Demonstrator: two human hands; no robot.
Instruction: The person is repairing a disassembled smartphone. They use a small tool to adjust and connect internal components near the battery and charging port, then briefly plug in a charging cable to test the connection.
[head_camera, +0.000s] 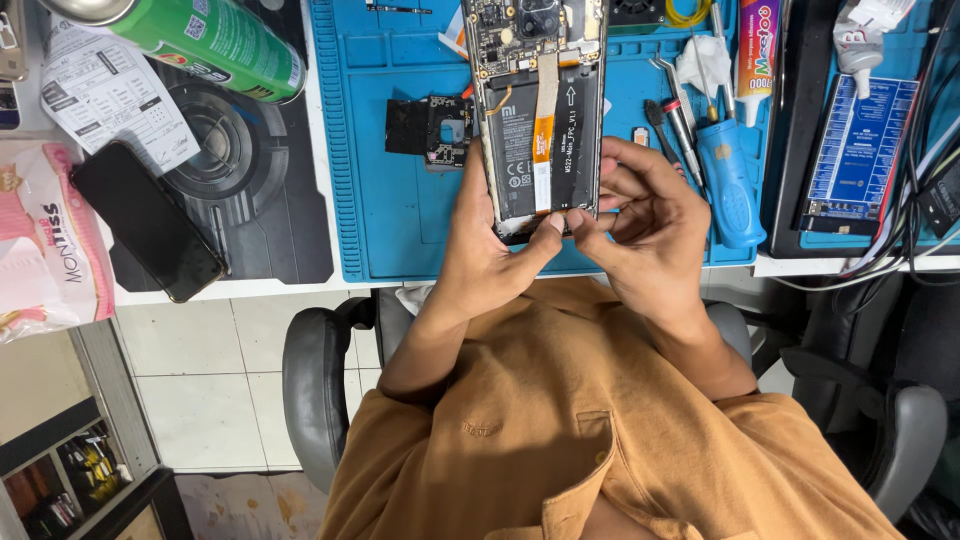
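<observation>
Over the blue mat (400, 150), an opened phone (540, 110) with its back off stands lengthwise, battery and orange ribbon showing. Left hand (490, 250) cups its near left edge, thumb pressed to the bottom rim. Right hand (645, 225) pinches that same bottom end, fingers curled tight. Beside them lie a blue screwdriver (725, 180) and small circuit board (440, 130).

Blue mat (400, 230), green can (215, 40), black phone (148, 220) — orange ribbon cable (543, 125).
</observation>
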